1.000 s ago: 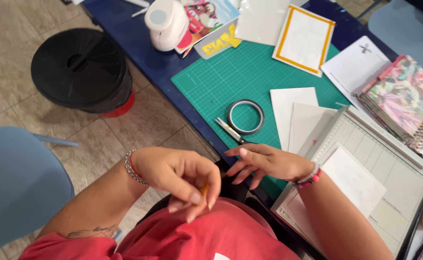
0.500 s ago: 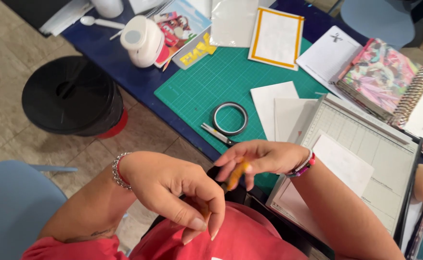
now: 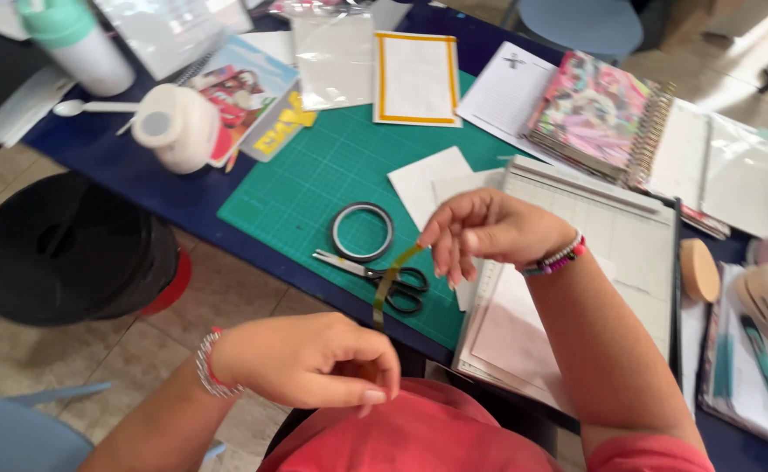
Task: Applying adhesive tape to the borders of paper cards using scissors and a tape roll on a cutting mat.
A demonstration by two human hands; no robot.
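- The left hand (image 3: 309, 363) pinched the lower end of a thin yellow-green strip of tape (image 3: 390, 285), close to the red shirt.
- The right hand (image 3: 489, 232) gripped its upper end, holding it taut above black-handled scissors (image 3: 375, 275).
- Beyond lay a grey tape ring (image 3: 362, 232) on the green cutting mat (image 3: 314, 188), upon the dark blue tabletop (image 3: 165, 201).

cutting mat (image 3: 314, 188): green, pale grid
surface (image 3: 165, 197): dark blue
card (image 3: 416, 79): white, yellow border
strip (image 3: 392, 281): olive-yellow

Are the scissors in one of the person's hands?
No, the scissors lie on the green cutting mat, while both hands hold a tape strip.
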